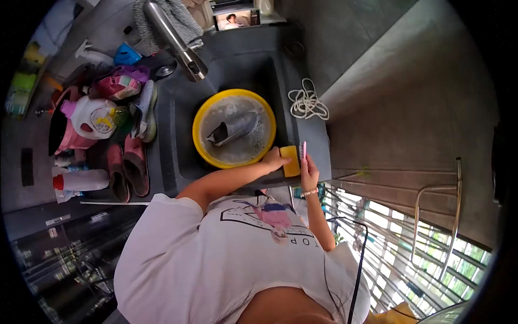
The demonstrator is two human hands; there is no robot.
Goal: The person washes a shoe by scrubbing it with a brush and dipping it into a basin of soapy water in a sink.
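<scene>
My left hand (274,160) is closed at the left edge of a yellow rectangular block (291,162), a soap bar or a sponge; I cannot tell which. My right hand (309,175) grips a pink-backed brush (304,150), held upright with its pale bristles facing the block. Brush and block are very close; whether they touch is unclear. Just beyond my left hand, a round basin with a yellow rim (196,129) stands in the dark sink (183,156). A grey shoe (240,128) lies on its side in the basin's cloudy, foamy water.
A faucet (186,56) hangs over the sink's back left. Left of it stand pink shoes (136,166), a grey sneaker (144,110), a white detergent jug (93,116) and a red-capped bottle (81,180). White cord (307,102) lies coiled at right. A phone (237,20) leans behind.
</scene>
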